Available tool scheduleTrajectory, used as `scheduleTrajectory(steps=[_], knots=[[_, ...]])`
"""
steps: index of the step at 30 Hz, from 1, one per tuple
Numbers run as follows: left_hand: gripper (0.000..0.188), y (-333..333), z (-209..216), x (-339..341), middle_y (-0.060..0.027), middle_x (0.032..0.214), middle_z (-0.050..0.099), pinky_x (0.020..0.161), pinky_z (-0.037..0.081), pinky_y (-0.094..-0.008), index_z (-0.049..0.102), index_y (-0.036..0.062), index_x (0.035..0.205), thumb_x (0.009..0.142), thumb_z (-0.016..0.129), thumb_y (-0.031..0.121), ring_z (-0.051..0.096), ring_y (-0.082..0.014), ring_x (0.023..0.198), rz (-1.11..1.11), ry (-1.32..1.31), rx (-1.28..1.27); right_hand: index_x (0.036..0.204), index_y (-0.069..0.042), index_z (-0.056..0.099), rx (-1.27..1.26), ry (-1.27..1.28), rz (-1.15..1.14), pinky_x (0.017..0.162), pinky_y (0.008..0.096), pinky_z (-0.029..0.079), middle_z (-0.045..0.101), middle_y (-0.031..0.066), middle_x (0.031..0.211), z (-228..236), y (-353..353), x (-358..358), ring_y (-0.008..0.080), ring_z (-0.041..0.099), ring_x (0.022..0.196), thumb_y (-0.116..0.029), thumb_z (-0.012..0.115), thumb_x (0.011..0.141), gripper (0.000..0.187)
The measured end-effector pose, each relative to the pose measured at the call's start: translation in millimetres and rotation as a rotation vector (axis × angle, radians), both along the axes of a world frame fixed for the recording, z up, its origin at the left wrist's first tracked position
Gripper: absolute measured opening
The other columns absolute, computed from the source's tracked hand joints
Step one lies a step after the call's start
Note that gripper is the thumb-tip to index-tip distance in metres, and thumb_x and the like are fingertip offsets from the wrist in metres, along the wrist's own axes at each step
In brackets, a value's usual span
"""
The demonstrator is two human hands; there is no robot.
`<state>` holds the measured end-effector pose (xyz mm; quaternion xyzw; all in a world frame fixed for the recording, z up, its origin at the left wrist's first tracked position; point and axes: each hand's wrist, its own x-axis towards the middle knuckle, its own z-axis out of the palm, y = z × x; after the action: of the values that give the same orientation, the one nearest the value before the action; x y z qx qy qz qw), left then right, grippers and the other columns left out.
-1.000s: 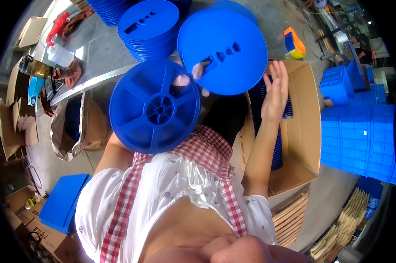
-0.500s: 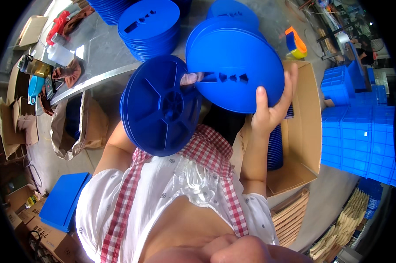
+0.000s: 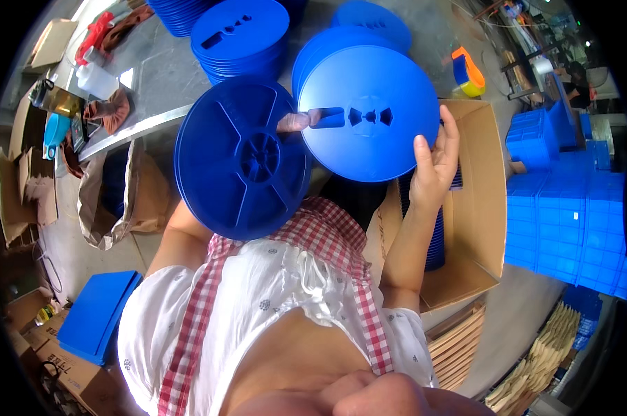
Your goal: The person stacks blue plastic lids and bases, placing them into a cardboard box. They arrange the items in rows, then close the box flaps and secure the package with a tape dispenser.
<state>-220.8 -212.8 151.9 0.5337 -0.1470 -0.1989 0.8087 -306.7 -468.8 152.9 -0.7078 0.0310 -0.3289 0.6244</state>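
My left hand (image 3: 294, 123) is mostly hidden behind a dark blue plastic reel (image 3: 213, 197) with a spoked face and round hub. Only its thumb shows, over the reel's right edge and against the slot of a second disc. My right hand (image 3: 434, 163) grips that brighter blue reel disc (image 3: 369, 152) by its right rim, thumb in front and fingers behind. This disc faces me, with a long slot and small cut-outs at its centre. The two blue pieces sit side by side, edges close together, above my lap.
Stacks of blue discs (image 3: 240, 41) stand on the grey table (image 3: 154, 76), near an orange and yellow tape dispenser (image 3: 468, 71). An open cardboard box (image 3: 476, 201) with stacked blue discs is at my right. Blue crates (image 3: 563, 222) lie beyond it; a paper sack (image 3: 147, 201) stands left.
The right-hand disc has turned to face me more fully, and its right edge has shifted slightly left. The left reel has moved a little left and up, turning its spoked face toward me.
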Motion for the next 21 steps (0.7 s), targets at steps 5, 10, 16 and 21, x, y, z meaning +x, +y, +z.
scheduleTrajectory(steps=[5, 10, 16, 21], knots=[[0.034, 11, 4, -3, -0.013, 0.109, 0.067, 0.096, 0.048, -0.0318, 0.056, 0.0031, 0.126, 0.096, 0.061, 0.018, 0.064, -0.0211, 0.104, -0.004, -0.01, 0.03, 0.141, 0.003, 0.04, -0.126, 0.179, 0.112, 0.096, 0.0353, 0.048, 0.059, 0.0187, 0.124, 37, -8, 13, 0.023, 0.061, 0.111, -0.005, 0.068, 0.084, 0.064], [0.035, 20, 9, -4, -0.0132, 0.11, 0.067, 0.097, 0.048, -0.0318, 0.056, 0.0032, 0.126, 0.096, 0.061, 0.019, 0.064, -0.0213, 0.105, -0.004, -0.021, 0.067, 0.119, -0.001, 0.064, -0.335, 0.378, 0.379, 0.085, 0.0295, 0.054, 0.07, 0.0127, 0.103, 70, -11, 49, 0.017, 0.067, 0.092, -0.011, 0.064, 0.089, 0.032], [0.035, 23, 4, -8, -0.0134, 0.11, 0.067, 0.097, 0.047, -0.0319, 0.056, 0.0033, 0.127, 0.096, 0.061, 0.019, 0.064, -0.0215, 0.105, 0.017, 0.027, 0.037, 0.1, -0.002, 0.07, -0.437, 0.448, 0.533, 0.069, 0.0269, 0.054, 0.071, 0.0091, 0.081, 75, -18, 63, 0.0131, 0.068, 0.073, -0.016, 0.064, 0.09, 0.019], [0.037, 18, 13, -22, -0.014, 0.116, 0.064, 0.105, 0.043, -0.0343, 0.054, 0.0047, 0.13, 0.097, 0.06, 0.021, 0.061, -0.0248, 0.113, -0.008, 0.346, -0.071, 0.075, -0.004, 0.069, -1.015, 0.606, 0.373, 0.06, 0.0324, 0.052, 0.062, 0.0112, 0.06, 86, 0, 75, 0.0189, 0.065, 0.058, -0.032, 0.067, 0.088, 0.03]])
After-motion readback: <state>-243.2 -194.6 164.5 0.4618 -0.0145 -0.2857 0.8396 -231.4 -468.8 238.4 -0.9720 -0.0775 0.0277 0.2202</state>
